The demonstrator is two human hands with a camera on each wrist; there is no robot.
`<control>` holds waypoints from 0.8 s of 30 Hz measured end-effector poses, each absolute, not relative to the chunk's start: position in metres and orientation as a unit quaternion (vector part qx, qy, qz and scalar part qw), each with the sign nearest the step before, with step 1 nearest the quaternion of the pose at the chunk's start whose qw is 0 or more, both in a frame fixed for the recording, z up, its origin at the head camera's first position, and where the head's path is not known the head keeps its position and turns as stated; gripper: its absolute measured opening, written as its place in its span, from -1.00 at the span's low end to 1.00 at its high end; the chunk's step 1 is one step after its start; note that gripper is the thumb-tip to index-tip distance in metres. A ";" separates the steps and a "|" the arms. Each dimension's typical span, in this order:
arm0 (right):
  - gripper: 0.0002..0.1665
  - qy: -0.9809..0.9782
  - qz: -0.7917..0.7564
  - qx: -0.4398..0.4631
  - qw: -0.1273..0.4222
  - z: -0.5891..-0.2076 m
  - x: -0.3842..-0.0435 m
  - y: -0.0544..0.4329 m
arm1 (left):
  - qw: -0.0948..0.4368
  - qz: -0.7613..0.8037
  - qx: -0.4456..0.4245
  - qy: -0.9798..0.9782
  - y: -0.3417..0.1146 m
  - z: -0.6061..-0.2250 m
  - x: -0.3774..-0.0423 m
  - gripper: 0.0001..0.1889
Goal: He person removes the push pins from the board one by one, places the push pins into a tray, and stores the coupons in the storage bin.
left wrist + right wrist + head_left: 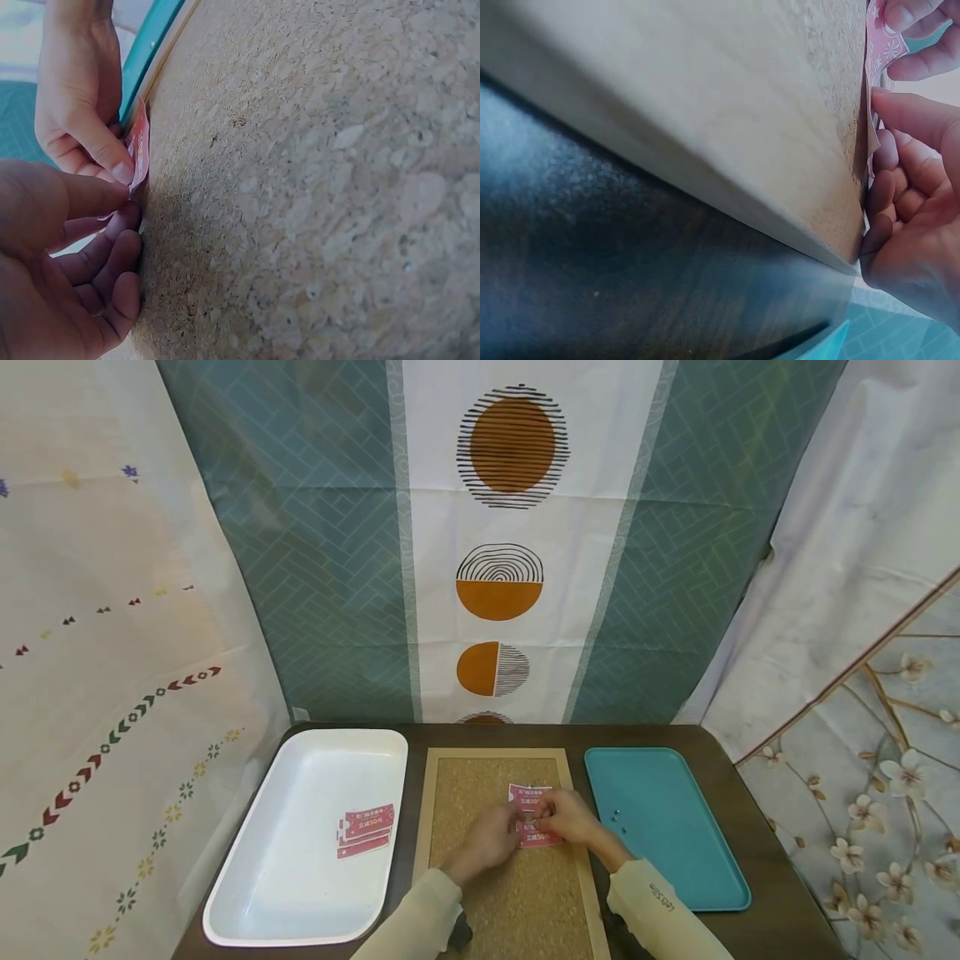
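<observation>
Two pink-and-white paper coupons lie one above the other on a wood-framed corkboard [480, 910]. At the lower coupon [538, 838], my left hand [489, 837] pinches the left side between thumb and forefinger. My right hand [572, 818] has its thumb and curled fingers at the same coupon's upper edge, pinching it near the middle. Whether a small pin is between those fingertips is hidden. The upper coupon [522, 792] lies just above, partly covered by the right fingers. From the left wrist view, the coupon [140, 146] stands slightly off the cork.
To the left, a white tray [277, 860] holds several more pink coupons [366, 828], overlapping. A teal tray [675, 827] on the right holds a few tiny shiny pieces [617, 815] near its left edge. Everything stands on a dark wooden table [780, 885] before hanging cloths.
</observation>
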State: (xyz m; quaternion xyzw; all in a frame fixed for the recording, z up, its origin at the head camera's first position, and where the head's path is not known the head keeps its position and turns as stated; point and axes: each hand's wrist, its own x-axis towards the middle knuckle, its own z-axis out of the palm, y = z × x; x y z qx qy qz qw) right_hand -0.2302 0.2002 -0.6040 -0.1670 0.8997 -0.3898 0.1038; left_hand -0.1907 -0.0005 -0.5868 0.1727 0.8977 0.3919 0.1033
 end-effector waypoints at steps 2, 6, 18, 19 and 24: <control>-0.85 0.899 -0.393 -0.164 0.107 -0.604 -0.230 0.200 | 0.105 0.392 0.173 0.898 -0.001 -0.587 -0.190 -0.80; -0.85 0.900 -0.392 -0.156 0.111 -0.603 -0.229 0.199 | 0.105 0.391 0.172 0.898 -0.001 -0.587 -0.190 -0.79; -0.83 0.901 -0.388 -0.165 0.103 -0.603 -0.227 0.199 | 0.098 0.391 0.181 0.897 0.000 -0.588 -0.191 -0.78; -0.83 0.901 -0.388 -0.166 0.102 -0.603 -0.227 0.199 | 0.096 0.391 0.183 0.897 0.000 -0.588 -0.191 -0.78; -0.82 0.901 -0.387 -0.166 0.100 -0.604 -0.227 0.199 | 0.090 0.390 0.187 0.897 0.000 -0.590 -0.191 -0.77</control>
